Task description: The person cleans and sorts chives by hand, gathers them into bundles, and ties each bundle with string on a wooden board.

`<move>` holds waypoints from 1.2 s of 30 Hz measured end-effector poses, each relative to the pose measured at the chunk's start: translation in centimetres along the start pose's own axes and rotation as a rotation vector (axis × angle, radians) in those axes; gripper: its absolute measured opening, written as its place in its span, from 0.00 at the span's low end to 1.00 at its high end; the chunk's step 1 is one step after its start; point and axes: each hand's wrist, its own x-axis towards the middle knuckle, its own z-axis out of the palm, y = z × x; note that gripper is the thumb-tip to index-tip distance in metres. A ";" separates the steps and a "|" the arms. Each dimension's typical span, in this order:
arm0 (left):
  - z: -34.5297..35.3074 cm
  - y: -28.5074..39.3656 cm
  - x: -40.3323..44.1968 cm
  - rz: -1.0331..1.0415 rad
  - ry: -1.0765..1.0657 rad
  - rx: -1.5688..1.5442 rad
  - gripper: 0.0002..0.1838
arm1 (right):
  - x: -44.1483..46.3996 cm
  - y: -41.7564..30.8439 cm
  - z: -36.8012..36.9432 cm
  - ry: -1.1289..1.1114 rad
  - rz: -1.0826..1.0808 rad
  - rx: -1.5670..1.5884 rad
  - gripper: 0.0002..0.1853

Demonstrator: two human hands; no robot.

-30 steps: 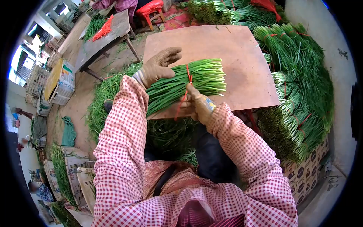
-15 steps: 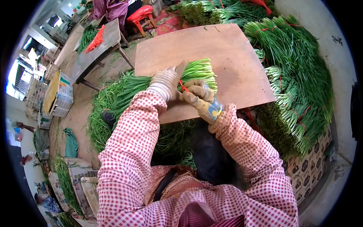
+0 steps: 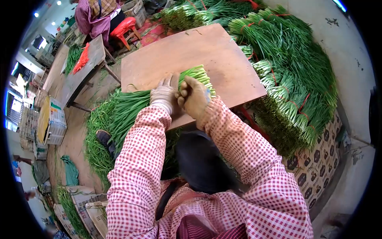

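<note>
A bundle of long green stalks (image 3: pixel 133 102) lies across the near part of a wooden board (image 3: pixel 167 47), its pale cut ends to the right. My left hand (image 3: pixel 164 93), in a work glove, lies on top of the bundle with its fingers wrapped over it. Close beside it, my right hand (image 3: pixel 195 95), also gloved, is curled at the bundle near the pale ends. The red tie is hidden by my hands, so whether the right fingers hold it does not show.
Tied green bundles (image 3: pixel 286 59) are heaped at the right. Loose greens (image 3: pixel 97 147) lie on the floor at the left. A small table (image 3: pixel 85 67) carries red ties (image 3: pixel 81 59). A person (image 3: pixel 93 18) is beside a red stool (image 3: pixel 124 28).
My left hand has gone from raised and apart to wrapped over the bundle. The right hand has curled in beside it, and the red tie has gone out of sight. The view has shifted.
</note>
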 end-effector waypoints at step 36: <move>-8.8 25.1 -14.8 0.664 0.542 -1.391 0.48 | -19.4 -12.6 0.3 -0.063 -1.062 -1.740 0.70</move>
